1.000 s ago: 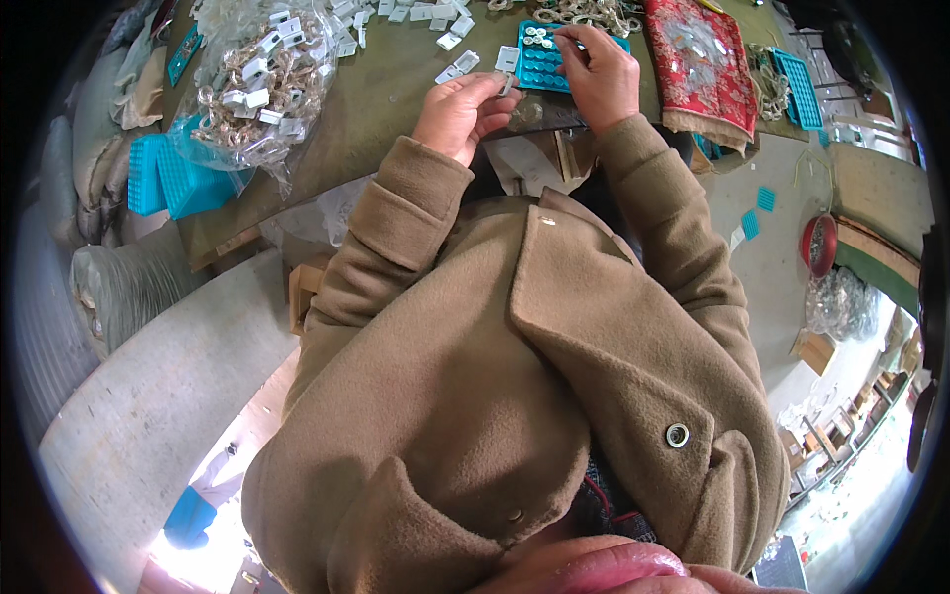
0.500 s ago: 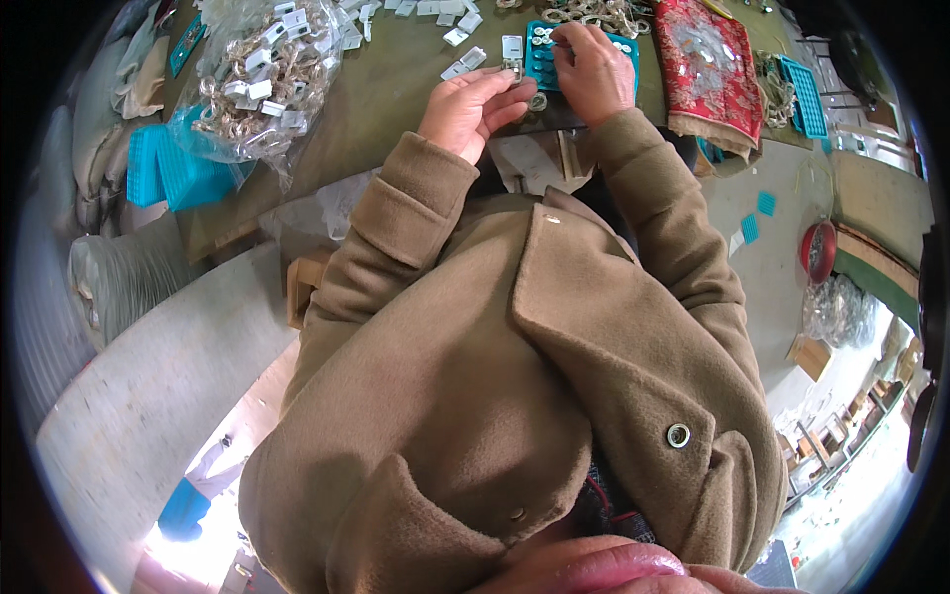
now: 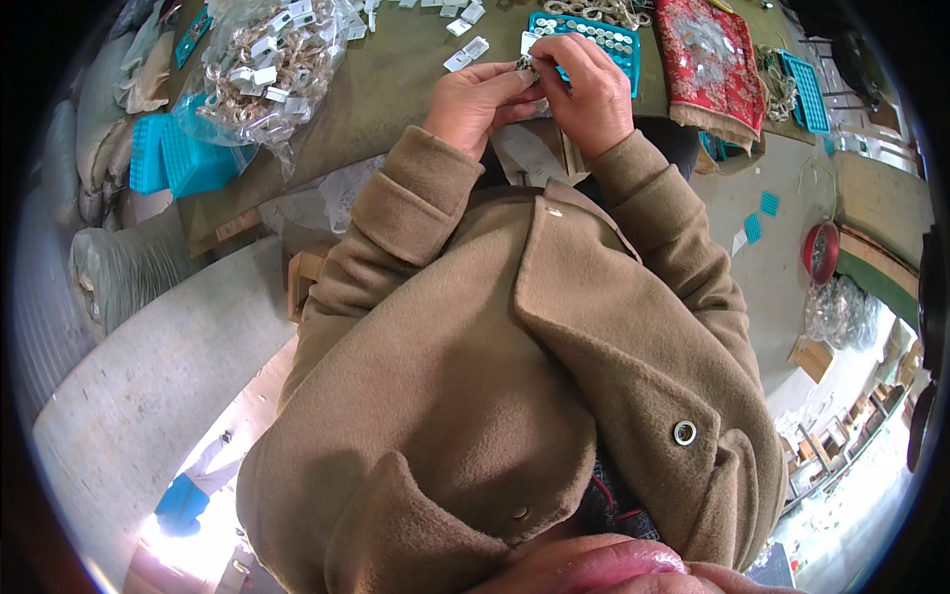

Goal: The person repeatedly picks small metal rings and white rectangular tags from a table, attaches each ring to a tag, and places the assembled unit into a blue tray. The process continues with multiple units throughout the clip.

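Note:
My left hand is closed in a pinch round a small white plastic piece, whose far end sticks out past the fingertips. My right hand meets it there, thumb and fingers pinched together at the near end of the piece. What lies between the right fingertips is too small and hidden to make out. Just beyond the right hand is a turquoise tray with rows of small round white parts. Past the left hand lie loose white plastic pieces on the green table.
A clear bag full of white pieces with beige cords stands at the left, beside stacked turquoise trays. A bundle of cord lies behind the tray. Right of it is a red patterned cloth with clear small parts.
My right hand has drawn back from the tray to the left hand, and its fingers now meet the left fingertips at the white piece. More of the tray shows.

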`<state>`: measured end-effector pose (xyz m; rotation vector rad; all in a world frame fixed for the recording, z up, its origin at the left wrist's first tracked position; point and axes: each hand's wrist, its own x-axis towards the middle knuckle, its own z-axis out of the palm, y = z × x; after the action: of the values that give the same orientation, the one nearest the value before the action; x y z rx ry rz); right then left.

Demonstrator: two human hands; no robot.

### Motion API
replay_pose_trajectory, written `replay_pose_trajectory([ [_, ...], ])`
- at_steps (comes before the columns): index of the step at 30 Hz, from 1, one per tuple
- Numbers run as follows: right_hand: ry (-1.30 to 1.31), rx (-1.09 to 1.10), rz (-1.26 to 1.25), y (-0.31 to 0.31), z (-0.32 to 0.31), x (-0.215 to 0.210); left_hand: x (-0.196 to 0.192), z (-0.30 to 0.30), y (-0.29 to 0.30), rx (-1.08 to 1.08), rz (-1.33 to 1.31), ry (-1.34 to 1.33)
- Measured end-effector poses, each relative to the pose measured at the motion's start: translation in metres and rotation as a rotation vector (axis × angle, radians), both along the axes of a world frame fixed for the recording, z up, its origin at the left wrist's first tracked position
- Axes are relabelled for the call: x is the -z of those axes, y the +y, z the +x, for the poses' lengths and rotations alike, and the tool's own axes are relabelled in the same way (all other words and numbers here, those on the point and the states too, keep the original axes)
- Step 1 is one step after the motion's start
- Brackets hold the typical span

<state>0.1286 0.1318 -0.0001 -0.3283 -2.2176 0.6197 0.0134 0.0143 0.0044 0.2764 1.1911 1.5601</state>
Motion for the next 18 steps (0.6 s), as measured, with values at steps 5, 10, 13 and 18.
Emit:
replay_pose_trajectory([
  [5,-0.026,-0.044,0.153,0.0,0.0,0.0,0.003,0.004,-0.001,-0.066,-0.003,0.044],
  [10,-0.104,-0.064,0.039,-0.002,0.005,0.001,0.004,0.016,-0.001,-0.168,0.003,0.223],
  [13,-0.152,-0.107,-0.314,0.003,0.008,0.004,0.005,0.018,-0.001,-0.183,0.024,0.31],
  [18,-0.001,-0.396,-1.1,0.018,0.007,0.009,0.003,0.008,-0.004,-0.054,0.173,0.45],
])
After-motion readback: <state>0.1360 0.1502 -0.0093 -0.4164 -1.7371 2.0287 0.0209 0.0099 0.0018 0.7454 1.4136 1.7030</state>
